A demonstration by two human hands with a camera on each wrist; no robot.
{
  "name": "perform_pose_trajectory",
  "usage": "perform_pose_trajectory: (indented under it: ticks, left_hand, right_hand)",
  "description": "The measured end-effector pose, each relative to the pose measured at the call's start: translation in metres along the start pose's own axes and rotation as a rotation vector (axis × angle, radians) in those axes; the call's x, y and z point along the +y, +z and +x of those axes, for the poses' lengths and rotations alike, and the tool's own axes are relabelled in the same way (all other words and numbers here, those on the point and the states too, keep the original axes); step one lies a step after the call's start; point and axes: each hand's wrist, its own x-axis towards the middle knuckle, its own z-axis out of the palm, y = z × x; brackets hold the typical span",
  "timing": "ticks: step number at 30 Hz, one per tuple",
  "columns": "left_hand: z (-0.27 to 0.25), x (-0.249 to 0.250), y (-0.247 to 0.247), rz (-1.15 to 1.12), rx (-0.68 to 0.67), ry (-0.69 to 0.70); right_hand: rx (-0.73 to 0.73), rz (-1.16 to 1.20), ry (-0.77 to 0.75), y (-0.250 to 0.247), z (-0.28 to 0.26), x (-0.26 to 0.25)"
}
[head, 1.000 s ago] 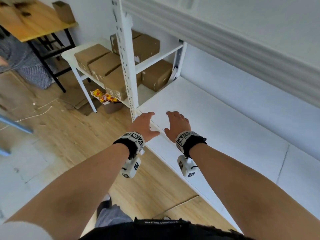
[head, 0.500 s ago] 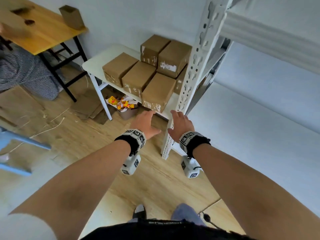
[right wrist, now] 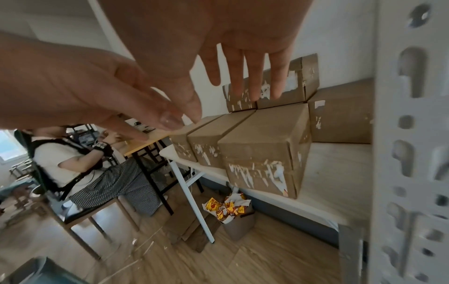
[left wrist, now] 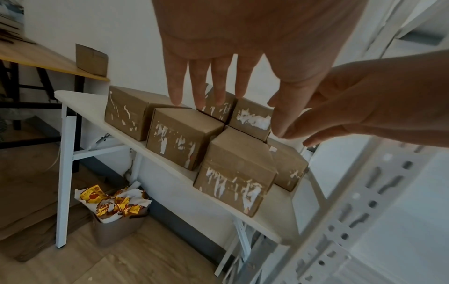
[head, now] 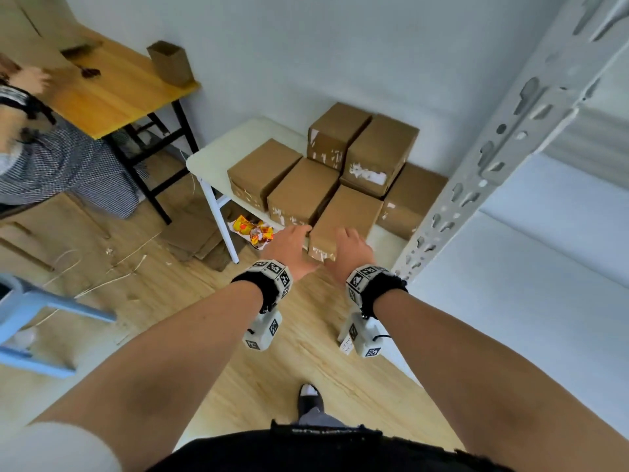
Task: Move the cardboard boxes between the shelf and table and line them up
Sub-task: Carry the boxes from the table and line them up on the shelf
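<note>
Several brown cardboard boxes stand packed together on a low white table (head: pixel 218 158), two of them stacked at the back. The nearest box (head: pixel 343 219) sits at the table's front edge, beside the grey shelf upright (head: pixel 493 148). My left hand (head: pixel 294 243) hovers at that box's front left corner and my right hand (head: pixel 350 248) at its front right. Both have straight, spread fingers and hold nothing. In the left wrist view the nearest box (left wrist: pixel 235 169) lies below the fingers (left wrist: pixel 211 82), apart from them. The right wrist view shows the same box (right wrist: pixel 264 146) under the right hand's fingers (right wrist: pixel 252 73).
The white shelf board (head: pixel 527 284) extends to the right of the upright. A bin of yellow wrappers (head: pixel 253 231) stands under the table, with flattened cardboard (head: pixel 194 233) on the floor. A wooden table (head: pixel 112 86), a seated person (head: pixel 51 158) and a blue chair (head: pixel 30 318) are on the left.
Both hands left the shelf board and swung left past the upright to the boxes on the white table. They remain empty with fingers spread.
</note>
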Motion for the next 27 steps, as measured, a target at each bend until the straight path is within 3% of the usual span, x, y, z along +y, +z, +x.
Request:
perform_pose_trajectory:
  ticks: [7, 16, 20, 27]
  left_hand:
    - [0.076, -0.009, -0.026, 0.015, 0.037, -0.061]
    - [0.157, -0.046, -0.022, 0.109, 0.018, -0.150]
    - [0.180, -0.057, -0.012, 0.165, -0.073, -0.102]
    - [0.204, -0.064, 0.007, 0.220, -0.174, -0.015]
  right_hand:
    - [-0.007, 0.019, 0.183, -0.009, 0.075, 0.002]
    - [-0.037, -0.035, 0.411, 0.019, 0.118, -0.003]
    - [-0.087, 0.008, 0.586, 0.035, 0.120, -0.010]
    - [-0.011, 0.060, 0.846, 0.061, 0.118, -0.033]
